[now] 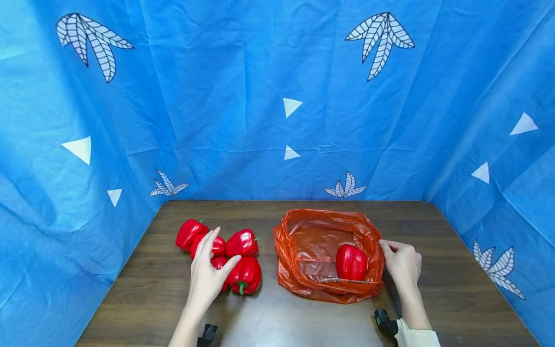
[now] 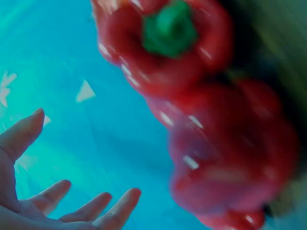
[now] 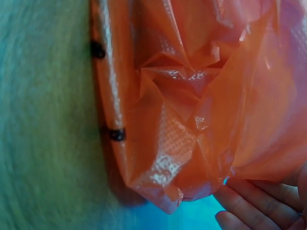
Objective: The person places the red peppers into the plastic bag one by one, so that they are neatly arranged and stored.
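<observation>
My left hand (image 1: 204, 279) hovers over a cluster of several glossy red bell peppers (image 1: 245, 274) at the left of the table, thumb and fingers spread apart and holding nothing. In the left wrist view its fingers (image 2: 120, 208) extend beside the peppers (image 2: 230, 148); one shows a green stem. An orange-red plastic bag (image 1: 287, 265) lies with its mouth wide, and one red bell pepper (image 1: 351, 262) sits inside. At the bag's right rim, my right hand (image 1: 403, 265) pinches the plastic. In the right wrist view the crumpled bag (image 3: 192, 105) hides part of the grip.
The brown wooden table (image 1: 321, 323) carries the peppers on the left and the bag right of centre. A blue cloth (image 1: 243, 96) with white leaf and triangle prints hangs behind and along both sides. Black wrist devices (image 1: 383, 322) show near both forearms.
</observation>
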Available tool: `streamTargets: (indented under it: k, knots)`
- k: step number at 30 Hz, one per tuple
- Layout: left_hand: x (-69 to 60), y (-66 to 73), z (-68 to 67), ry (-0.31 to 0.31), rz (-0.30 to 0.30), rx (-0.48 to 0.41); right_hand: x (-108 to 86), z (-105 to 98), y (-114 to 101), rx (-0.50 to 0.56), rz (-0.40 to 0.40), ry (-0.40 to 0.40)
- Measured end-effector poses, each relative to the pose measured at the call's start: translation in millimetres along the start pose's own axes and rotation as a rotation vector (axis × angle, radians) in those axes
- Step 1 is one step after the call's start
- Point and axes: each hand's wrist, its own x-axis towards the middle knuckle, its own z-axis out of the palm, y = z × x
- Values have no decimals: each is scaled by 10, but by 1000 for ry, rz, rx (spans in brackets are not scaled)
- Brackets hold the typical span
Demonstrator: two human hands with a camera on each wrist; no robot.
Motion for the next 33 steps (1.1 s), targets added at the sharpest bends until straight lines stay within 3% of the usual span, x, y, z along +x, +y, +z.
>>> streamTargets:
  k: [6,11,19,25,33]
  knots:
    - [4,-276,-156,77,15,54,9,-9,4,-2,9,-4]
    - [-17,-450,-227,81,-15,89,13,-14,-2,0,15,-6]
    - [-45,-588,-307,-19,-106,47,9,-13,5,8,12,2]
    - [-77,-699,-279,-113,-138,0,-2,-10,5,4,14,-3]
    - [-86,-757,-272,-144,-142,-36,-14,-13,-2,8,22,3]
